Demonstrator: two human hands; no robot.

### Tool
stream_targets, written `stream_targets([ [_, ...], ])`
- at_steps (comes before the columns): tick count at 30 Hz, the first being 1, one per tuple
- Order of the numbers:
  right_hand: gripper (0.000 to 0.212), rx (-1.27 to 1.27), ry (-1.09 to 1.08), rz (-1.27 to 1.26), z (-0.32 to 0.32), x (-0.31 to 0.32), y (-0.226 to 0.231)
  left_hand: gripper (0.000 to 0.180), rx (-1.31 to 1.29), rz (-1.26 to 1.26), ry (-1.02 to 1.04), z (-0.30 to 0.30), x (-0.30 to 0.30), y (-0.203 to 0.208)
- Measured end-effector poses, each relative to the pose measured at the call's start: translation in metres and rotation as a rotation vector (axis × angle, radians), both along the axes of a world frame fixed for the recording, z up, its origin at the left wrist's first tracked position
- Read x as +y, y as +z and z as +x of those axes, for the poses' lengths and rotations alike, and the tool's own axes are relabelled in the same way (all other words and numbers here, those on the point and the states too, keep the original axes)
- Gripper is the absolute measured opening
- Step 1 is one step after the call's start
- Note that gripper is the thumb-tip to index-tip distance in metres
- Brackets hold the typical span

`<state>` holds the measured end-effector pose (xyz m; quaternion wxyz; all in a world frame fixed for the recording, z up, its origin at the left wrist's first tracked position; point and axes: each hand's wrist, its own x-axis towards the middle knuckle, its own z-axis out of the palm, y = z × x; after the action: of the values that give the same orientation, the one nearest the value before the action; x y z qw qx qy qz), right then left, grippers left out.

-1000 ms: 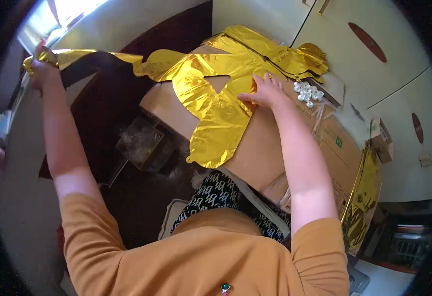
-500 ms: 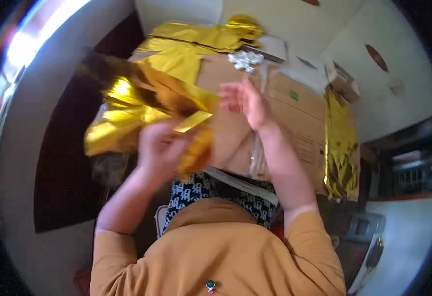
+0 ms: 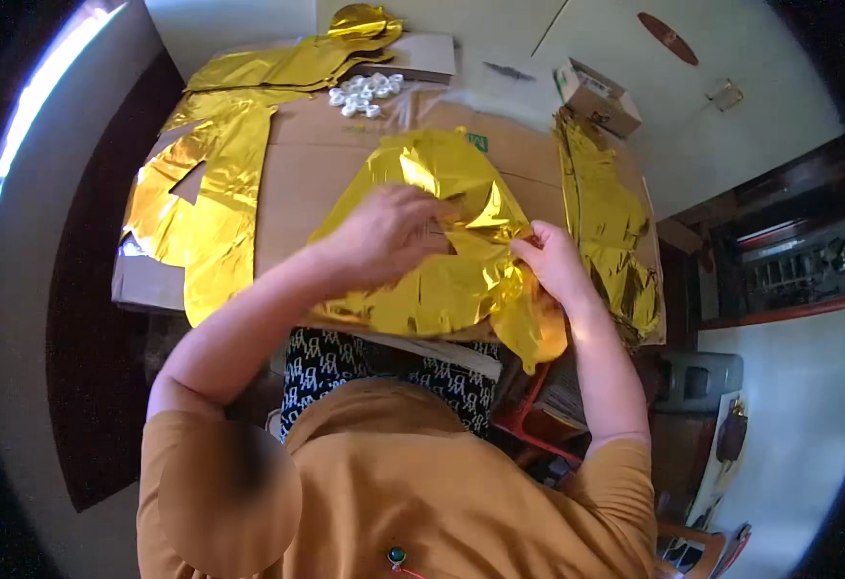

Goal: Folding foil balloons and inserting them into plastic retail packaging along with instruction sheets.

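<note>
Pinches creased, glossy gold foil (image 3: 427,289) at three o'clock with right fingers (image 3: 546,233), curls left fingers (image 3: 417,205) over its middle, cannot tell if gripping.

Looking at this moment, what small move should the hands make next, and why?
Probably, the left hand should smooth the gold foil sheet while the right hand anchors it: creases bunch between the hands, the right thumb and fingers pinch the sheet's right side, and cardboard lies beneath as backing.
</note>
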<state>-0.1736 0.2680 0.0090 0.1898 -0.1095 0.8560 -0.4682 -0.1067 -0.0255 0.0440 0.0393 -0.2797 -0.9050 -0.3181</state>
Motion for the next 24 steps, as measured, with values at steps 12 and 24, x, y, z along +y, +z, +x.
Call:
stream_targets([
  [12, 0.060, 0.839, 0.372, 0.546, 0.027, 0.060, -0.008, 0.078, 0.029, -0.383, 0.024, -0.038, -0.013, -0.020],
  [24, 0.066, 0.758, 0.373, 0.506, -0.002, 0.022, 0.021, 0.060, -0.464, -0.196, 0.507, 0.018, -0.114, 0.017],
])
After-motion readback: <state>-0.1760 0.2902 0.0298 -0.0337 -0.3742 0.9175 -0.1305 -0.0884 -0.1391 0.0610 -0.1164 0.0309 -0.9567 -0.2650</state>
